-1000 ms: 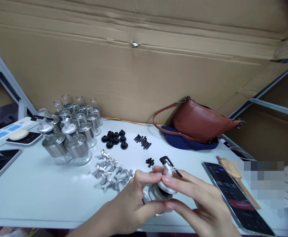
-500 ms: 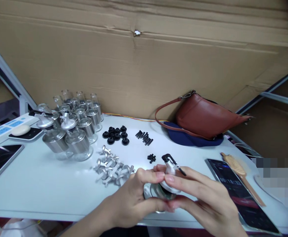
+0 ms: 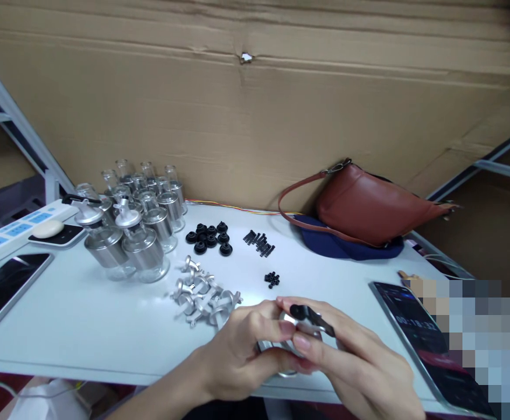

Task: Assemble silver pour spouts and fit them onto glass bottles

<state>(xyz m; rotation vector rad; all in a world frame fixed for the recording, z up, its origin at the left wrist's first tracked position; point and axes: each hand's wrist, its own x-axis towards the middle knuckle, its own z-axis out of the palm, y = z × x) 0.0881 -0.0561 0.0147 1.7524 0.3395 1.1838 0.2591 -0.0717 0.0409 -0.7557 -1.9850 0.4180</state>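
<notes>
Both my hands are closed around one small glass bottle (image 3: 288,373) near the table's front edge. My left hand (image 3: 244,347) wraps its body, thumb on top. My right hand (image 3: 364,359) grips around the silver pourer cap (image 3: 288,318), which carries a black lever (image 3: 314,319) on top. The fingers hide most of the bottle. Just left of my hands lies a pile of silver pourer caps (image 3: 205,298). Beyond are small black parts (image 3: 272,279), thin black strips (image 3: 259,242) and round black stoppers (image 3: 211,238).
Several glass bottles with metal sleeves (image 3: 143,248) stand at the back left, two with silver caps. A power strip (image 3: 16,230) and a tablet (image 3: 12,291) lie left. A brown bag (image 3: 364,204) rests on blue cloth; a phone (image 3: 412,326) lies right. Cardboard (image 3: 237,128) stands behind.
The bottle's top has tipped toward me, and the lever sits lower and slightly further right. My right fingers have shifted around the cap. The whole view has moved a little.
</notes>
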